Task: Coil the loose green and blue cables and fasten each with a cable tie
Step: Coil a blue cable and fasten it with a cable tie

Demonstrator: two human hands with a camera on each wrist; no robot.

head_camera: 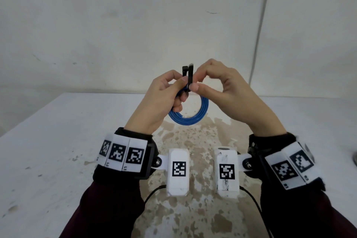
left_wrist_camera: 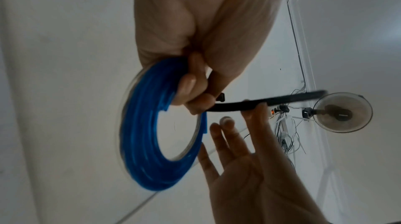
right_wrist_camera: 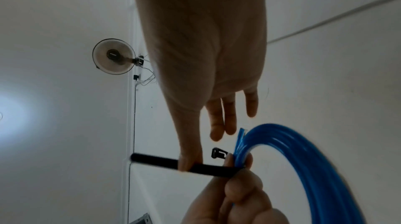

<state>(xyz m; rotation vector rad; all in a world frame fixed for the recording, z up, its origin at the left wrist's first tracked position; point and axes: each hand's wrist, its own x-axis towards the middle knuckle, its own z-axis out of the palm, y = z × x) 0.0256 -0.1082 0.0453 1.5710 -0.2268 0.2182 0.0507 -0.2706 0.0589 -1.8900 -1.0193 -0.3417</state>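
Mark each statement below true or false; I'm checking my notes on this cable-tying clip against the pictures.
1. The left hand holds a coiled blue plastic cable above the white table. True.
2. A thin black plastic cable tie is pinched by the right hand. True.
3. The tie's strap is already threaded through its head. False: in the right wrist view the head stands free beside the strap.
4. A green cable lies on the table beside the coil. False: no green cable shows in any view.
5. The blue coil rests flat on the table. False: it hangs from the left hand's grip.
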